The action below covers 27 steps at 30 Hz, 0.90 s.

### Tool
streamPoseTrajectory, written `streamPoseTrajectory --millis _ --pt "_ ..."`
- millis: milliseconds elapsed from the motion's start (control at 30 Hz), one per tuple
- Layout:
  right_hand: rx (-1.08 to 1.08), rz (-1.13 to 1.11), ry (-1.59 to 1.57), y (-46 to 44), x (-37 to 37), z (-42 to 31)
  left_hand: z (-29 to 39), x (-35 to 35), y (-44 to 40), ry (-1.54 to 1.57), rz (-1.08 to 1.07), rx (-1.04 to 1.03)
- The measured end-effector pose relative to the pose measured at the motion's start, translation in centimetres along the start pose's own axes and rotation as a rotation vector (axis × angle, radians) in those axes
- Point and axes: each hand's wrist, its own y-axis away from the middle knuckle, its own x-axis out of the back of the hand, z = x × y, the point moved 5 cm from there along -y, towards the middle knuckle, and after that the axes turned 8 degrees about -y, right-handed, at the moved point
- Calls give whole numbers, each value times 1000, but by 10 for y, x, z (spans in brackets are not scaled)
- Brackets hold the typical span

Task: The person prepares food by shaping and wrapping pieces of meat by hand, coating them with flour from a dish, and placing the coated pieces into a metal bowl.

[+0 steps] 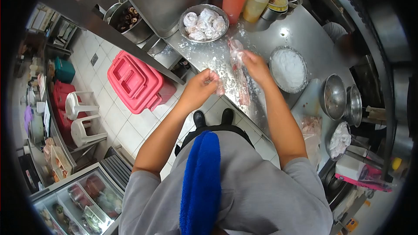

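Long meat strip (241, 88) pinched in the right hand (256, 67), left of the powder bowl (288, 69).
Left of that round metal bowl, the left hand (203, 88) curls nearly closed, fingertips pale (whether it grips anything is unclear); the strip hangs limp, pink and patchily white, over smooth, powder-speckled steel counter (281, 30); farther off, left of the bowl, a shiny dish (203, 23) holds lumpy, white-coated pieces (208, 20).

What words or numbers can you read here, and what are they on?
There are none I can read.
Squeeze bottles: no lettering I can make out.
Pink bin: no readable words on its lid.
Small yellow item, bottom right: too small and blurred to read.
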Motion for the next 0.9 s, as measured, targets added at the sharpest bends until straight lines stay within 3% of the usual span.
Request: streamPoseTrajectory --millis 67,100,167,233,300,433,567,633,767,900 --pt "-16 -197 -584 26 -20 20 0 -9 -21 -72 -37 -38" --pt "-18 -190 -583 39 -20 27 -3 -13 -31 -70 -45 -38" --pt "-284 -229 -968 63 -28 39 -2 -23 -47 65 -55 73" --pt "-364 -178 -969 76 -27 44 -11 -27 -67 106 -88 143" --pt "-256 -131 -799 81 -25 47 -22 -34 -85 128 -135 248" --pt "-422 60 -862 85 -27 56 -42 -36 -114 -56 -147 304" --pt "-470 100 -796 85 -31 65 -60 -37 -129 -113 -149 310" --pt "-444 124 -737 84 -32 71 -62 -38 -136 -375 -127 189" --pt "-483 149 -597 85 -33 78 -63 -43 -138 -525 -91 20" --pt "-439 182 -325 87 -23 49 -50 -46 -137 -867 35 -140"
